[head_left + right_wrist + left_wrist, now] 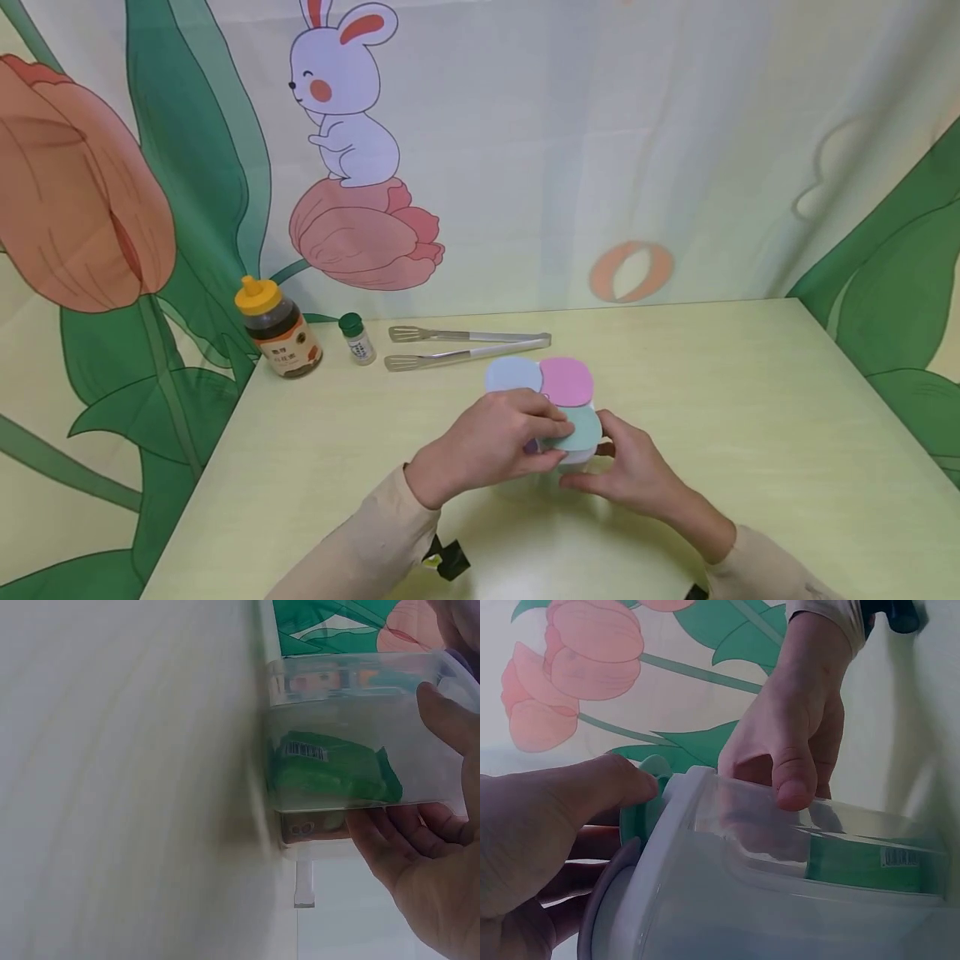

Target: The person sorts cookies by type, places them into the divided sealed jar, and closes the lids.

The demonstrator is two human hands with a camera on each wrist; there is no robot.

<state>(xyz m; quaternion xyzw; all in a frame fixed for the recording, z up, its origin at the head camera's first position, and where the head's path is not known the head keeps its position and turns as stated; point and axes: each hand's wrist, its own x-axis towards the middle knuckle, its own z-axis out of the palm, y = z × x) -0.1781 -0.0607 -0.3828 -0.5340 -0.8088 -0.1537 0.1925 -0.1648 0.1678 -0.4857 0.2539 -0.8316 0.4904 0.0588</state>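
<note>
A clear plastic storage box [337, 712] with coloured lids stands on the table. Its blue lid [513, 374], pink lid [567, 382] and green lid [587, 429] show from above, while a purple one [532, 447] is mostly hidden by my left hand [491, 437]. With thumb at the front edge and fingers over the top, that hand pinches the green lid. My right hand [645, 479] grips the box's right side between thumb and fingers. Through the clear wall a green packet with a barcode [330, 769] is visible inside.
Behind the box lie metal tongs [468, 346], jaws spread to the left. A small green-capped shaker [357, 339] and a dark bottle with a yellow cap [285, 337] stand at the back left. A printed curtain [510, 150] hangs along the table's far edge.
</note>
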